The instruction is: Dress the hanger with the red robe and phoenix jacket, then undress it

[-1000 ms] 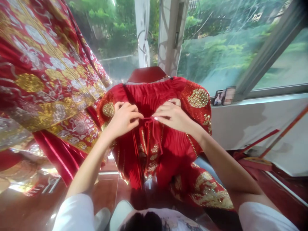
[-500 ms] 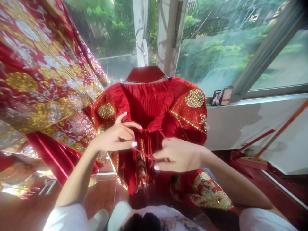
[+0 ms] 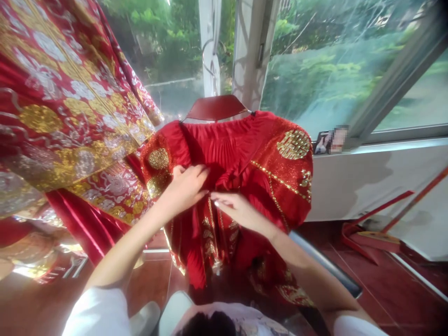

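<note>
A red garment (image 3: pixel 220 140) with a gathered neckline, puffed sleeves and gold beading hangs on a clothes hanger (image 3: pixel 217 108) in front of the window. At the left of its front neckline opening is my left hand (image 3: pixel 189 186), fingers curled over the gathered edge and thumb pointing inward. My right hand (image 3: pixel 234 207) comes in from the right, its fingertips pinched together at the same spot, almost meeting the left thumb. Both hands grip the garment there. The thin red cord seen before is hidden between the fingers.
A red robe (image 3: pixel 70 107) with gold and silver embroidery hangs close on the left. Phone-like small items (image 3: pixel 329 141) stand on the windowsill. A red dustpan (image 3: pixel 371 238) rests by the wall on the right. A dark, flat object (image 3: pixel 329 266) shows behind my right forearm.
Both hands have moved up to the neckline and closer together. The cord stretched between them is out of sight. My left fingers, spread before, are now curled in.
</note>
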Action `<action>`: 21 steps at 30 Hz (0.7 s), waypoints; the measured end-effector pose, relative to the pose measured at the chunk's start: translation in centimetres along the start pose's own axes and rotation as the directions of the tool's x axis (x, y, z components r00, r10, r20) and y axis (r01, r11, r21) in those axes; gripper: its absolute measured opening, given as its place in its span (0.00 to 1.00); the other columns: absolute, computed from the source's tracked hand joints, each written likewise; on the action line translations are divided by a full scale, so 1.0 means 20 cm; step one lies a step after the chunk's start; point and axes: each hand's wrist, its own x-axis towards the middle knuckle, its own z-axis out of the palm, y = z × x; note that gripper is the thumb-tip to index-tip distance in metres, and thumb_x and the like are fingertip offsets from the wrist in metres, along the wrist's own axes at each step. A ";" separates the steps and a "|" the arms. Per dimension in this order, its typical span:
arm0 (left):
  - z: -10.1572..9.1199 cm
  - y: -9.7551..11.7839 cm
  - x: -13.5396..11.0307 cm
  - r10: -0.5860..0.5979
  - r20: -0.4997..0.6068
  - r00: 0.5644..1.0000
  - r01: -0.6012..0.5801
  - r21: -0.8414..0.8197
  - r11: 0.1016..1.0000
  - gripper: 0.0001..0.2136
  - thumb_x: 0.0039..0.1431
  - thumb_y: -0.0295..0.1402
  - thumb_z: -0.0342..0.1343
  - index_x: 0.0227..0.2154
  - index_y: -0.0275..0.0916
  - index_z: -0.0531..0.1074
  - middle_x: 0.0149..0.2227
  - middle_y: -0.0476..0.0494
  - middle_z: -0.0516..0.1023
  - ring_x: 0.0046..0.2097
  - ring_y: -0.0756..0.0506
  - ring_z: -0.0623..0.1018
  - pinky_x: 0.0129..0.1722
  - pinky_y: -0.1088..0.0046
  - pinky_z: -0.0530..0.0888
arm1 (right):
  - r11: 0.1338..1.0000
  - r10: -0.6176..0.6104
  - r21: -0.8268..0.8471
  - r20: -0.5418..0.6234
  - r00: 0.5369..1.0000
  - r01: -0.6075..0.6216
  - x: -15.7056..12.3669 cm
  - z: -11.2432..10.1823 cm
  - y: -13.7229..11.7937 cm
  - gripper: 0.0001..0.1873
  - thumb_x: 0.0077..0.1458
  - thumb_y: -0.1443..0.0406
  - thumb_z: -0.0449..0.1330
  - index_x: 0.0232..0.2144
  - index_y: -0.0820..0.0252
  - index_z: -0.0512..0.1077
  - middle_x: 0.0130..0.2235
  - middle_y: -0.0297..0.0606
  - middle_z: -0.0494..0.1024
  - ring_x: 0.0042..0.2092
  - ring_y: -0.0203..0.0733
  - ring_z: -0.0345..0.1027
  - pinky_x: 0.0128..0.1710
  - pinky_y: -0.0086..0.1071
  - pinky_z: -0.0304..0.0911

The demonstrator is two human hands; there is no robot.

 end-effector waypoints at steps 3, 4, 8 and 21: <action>0.06 0.03 0.03 0.023 0.065 0.998 -0.033 0.149 0.988 0.07 0.62 0.28 0.53 0.34 0.34 0.76 0.37 0.37 0.76 0.43 0.40 0.72 0.44 0.61 0.60 | 0.990 0.040 -0.118 -0.324 0.945 -0.082 0.04 0.10 0.00 0.15 0.58 0.67 0.54 0.43 0.61 0.77 0.42 0.46 0.81 0.38 0.44 0.77 0.41 0.35 0.72; 0.06 0.03 0.03 0.047 0.082 0.996 -0.058 0.134 0.989 0.08 0.63 0.28 0.52 0.32 0.35 0.75 0.36 0.39 0.76 0.42 0.40 0.71 0.43 0.61 0.59 | 0.984 0.051 -0.137 -0.373 0.927 -0.109 0.05 0.12 0.01 0.14 0.58 0.66 0.54 0.41 0.61 0.78 0.39 0.45 0.82 0.35 0.43 0.77 0.38 0.34 0.72; 0.04 0.04 0.00 0.086 0.052 0.995 -0.087 0.012 0.996 0.10 0.65 0.26 0.49 0.33 0.37 0.75 0.36 0.43 0.76 0.41 0.42 0.69 0.43 0.61 0.56 | 0.984 0.088 -0.100 -0.459 0.884 -0.150 0.05 0.14 -0.02 0.10 0.57 0.61 0.58 0.32 0.59 0.78 0.29 0.40 0.81 0.27 0.40 0.73 0.31 0.30 0.67; 0.03 0.03 -0.17 0.000 -0.194 0.981 0.006 0.028 1.000 0.10 0.64 0.24 0.48 0.39 0.42 0.74 0.37 0.46 0.80 0.41 0.45 0.72 0.45 0.60 0.54 | 0.939 0.126 -0.291 -0.211 0.969 -0.185 -0.26 0.31 0.23 0.14 0.57 0.68 0.54 0.19 0.55 0.67 0.22 0.37 0.77 0.21 0.40 0.70 0.21 0.31 0.59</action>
